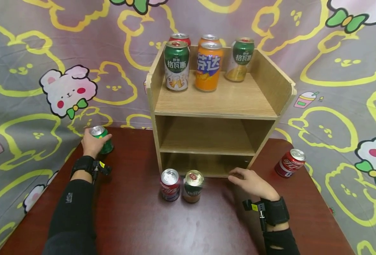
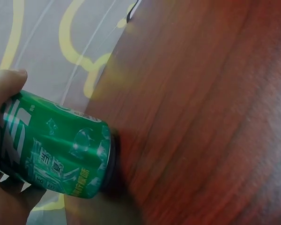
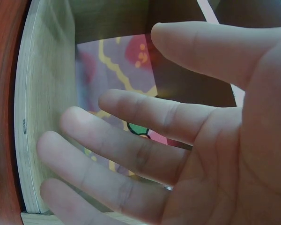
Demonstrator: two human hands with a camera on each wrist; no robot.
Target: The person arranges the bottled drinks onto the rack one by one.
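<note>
Left hand (image 1: 92,143) wrapped round a green can (image 1: 102,139) at the far left edge of the counter (image 1: 136,219) — upright. Right hand (image 1: 251,182) loose-fingered, holding nothing — resting just before the wooden shelf (image 1: 219,106), beside two standing cans (image 1: 181,185).

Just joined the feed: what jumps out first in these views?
The wooden shelf at the back of the table, with five cans on its top tier, led by an orange can. The left hand grips a green can at the far left; the right hand rests open by the shelf's base, near two cans.
</note>
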